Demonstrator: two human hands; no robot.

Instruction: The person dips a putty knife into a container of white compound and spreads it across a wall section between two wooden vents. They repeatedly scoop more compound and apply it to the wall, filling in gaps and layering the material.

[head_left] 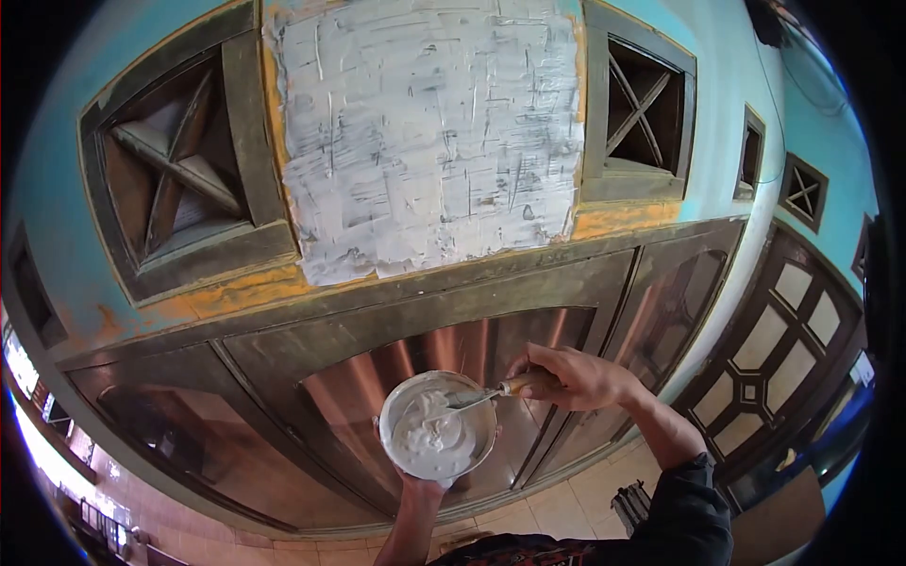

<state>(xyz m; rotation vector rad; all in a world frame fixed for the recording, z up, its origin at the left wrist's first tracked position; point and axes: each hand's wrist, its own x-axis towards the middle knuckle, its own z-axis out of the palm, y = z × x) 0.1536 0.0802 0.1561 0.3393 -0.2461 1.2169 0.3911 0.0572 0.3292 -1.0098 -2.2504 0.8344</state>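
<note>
My left hand (424, 484) holds a round bowl (388, 422) from below, its fingertips showing at the rim on both sides. White paste (442, 441) fills much of the bowl, with soft peaks on its surface. In my right hand (569, 376) is the wooden handle of a trowel (514, 385). Its metal blade (475, 400) reaches over the bowl's right rim, with the tip in the paste. Above both hands is a wall panel (429, 132) coated with rough, streaky white paste, grey showing through in places.
Wooden vents with crossed bars flank the coated panel, one on the left (175, 168) and one on the right (645, 106). Below runs a wooden frame with glazed doors (453, 349). A dark panelled door (774, 330) stands at the right. Pale floor tiles (557, 505) lie below.
</note>
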